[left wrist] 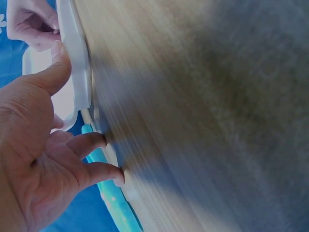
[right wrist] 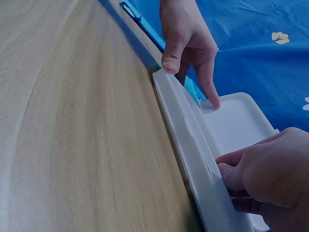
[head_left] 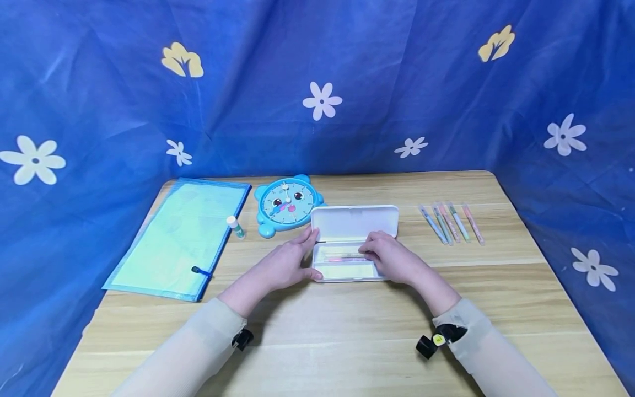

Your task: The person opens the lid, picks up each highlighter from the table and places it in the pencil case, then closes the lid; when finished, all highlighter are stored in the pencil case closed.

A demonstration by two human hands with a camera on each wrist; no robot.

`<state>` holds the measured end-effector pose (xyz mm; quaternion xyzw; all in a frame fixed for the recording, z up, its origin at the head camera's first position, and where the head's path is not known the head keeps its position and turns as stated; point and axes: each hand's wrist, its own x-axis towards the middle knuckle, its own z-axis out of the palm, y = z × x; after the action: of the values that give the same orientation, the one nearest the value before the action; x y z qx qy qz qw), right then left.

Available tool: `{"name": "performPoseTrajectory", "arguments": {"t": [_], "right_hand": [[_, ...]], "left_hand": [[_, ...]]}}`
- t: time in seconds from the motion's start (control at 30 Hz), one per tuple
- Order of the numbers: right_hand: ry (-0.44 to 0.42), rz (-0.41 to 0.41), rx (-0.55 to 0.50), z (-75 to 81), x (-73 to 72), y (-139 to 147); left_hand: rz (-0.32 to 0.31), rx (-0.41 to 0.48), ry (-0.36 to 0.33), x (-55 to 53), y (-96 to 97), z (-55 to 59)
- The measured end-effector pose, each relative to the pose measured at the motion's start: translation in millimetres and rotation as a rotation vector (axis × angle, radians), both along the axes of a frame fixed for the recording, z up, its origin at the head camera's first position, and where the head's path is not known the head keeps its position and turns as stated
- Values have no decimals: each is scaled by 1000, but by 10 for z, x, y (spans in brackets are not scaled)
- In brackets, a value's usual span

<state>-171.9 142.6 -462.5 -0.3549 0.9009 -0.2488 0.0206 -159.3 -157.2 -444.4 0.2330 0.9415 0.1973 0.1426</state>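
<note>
pencil case [head_left: 354, 223] lies under right fingers [head_left: 373, 246], against left fingers [head_left: 308, 239].

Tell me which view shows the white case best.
The head view: it shows the open white case with its lid and compartments, partly covered by the left hand and right hand. Both wrist views show its front wall and part of the lid, but the compartments are hidden.

The left hand [head_left: 291, 261] spans the left end of the white case [head_left: 354, 221], thumb [head_left: 312, 274] at its near corner, while the right hand [head_left: 391, 257] reaches into its right half, fingers [head_left: 367, 247] curled.
</note>
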Motion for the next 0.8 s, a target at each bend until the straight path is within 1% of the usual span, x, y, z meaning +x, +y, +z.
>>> {"name": "performPoseTrajectory", "arguments": {"t": [0.23,0.37,0.5,0.67,0.8], "right_hand": [[-11,-25,-22,18,-1,4],[14,-18,-54,22,2,19],[22,-25,-80,47,16,54],[28,-46,-104,118,22,120],[41,-70,-119,204,26,187]], "left_hand": [[-6,8,4,-4,4,5],[-5,5,3,-5,7,9],[1,0,-5,-4,11,18],[3,1,-5,7,15,22],[5,-1,-8,10,8,22]]}}
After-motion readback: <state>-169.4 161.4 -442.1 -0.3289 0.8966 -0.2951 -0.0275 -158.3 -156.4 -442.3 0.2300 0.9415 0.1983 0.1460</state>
